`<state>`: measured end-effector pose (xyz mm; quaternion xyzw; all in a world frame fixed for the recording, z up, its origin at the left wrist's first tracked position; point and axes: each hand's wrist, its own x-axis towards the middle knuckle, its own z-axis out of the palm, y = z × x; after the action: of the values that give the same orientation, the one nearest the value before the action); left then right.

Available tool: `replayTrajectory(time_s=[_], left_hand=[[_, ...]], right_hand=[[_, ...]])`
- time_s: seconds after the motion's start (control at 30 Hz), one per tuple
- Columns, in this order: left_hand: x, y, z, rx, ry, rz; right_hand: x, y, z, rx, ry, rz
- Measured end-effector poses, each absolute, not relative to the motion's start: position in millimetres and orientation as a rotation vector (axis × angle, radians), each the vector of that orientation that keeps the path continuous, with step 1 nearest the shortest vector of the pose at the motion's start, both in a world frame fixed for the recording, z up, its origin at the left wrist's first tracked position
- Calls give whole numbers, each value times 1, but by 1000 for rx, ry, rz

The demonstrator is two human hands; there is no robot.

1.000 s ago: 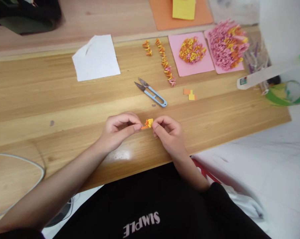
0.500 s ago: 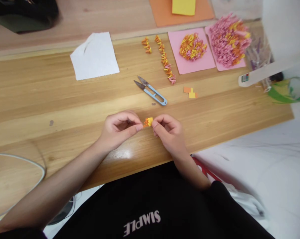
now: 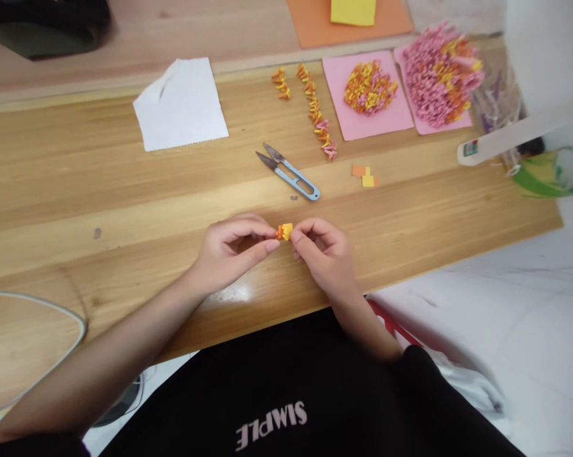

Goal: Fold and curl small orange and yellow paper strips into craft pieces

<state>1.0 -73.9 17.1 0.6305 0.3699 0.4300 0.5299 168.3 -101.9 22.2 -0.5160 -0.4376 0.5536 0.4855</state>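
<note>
Between my two hands, close above the wooden table, is a small yellow and orange paper piece (image 3: 285,231) with a fringed or cut edge. My right hand (image 3: 322,251) pinches its right end between thumb and fingertips. My left hand (image 3: 236,249) has its thumb and fingertips closed on the orange left end. Just beyond the hands lie light-blue thread snips (image 3: 293,176), their blades pointing to the back left. Small orange and yellow paper squares (image 3: 366,176) rest to the right of the snips. The exact shape of the piece is partly hidden by my fingers.
Behind the snips runs a row of small folded yellow, orange and pink pieces (image 3: 315,111), with a shorter row (image 3: 281,84) beside it. Heaps of similar pieces sit on pink paper (image 3: 348,124). White paper (image 3: 181,108) lies left; a green tape roll (image 3: 550,174) stands right.
My left hand has moved slightly right, and its fingertips now reach further onto the orange end. My right hand keeps its pinch. The whole view has shifted a little.
</note>
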Motion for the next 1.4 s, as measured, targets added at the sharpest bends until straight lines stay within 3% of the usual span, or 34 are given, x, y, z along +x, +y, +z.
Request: replayTrajectory(time_s=[1.4], left_hand=[[1, -75, 20, 1422, 945, 1006]], right_hand=[[169, -103, 21, -1305, -1097, 1336]])
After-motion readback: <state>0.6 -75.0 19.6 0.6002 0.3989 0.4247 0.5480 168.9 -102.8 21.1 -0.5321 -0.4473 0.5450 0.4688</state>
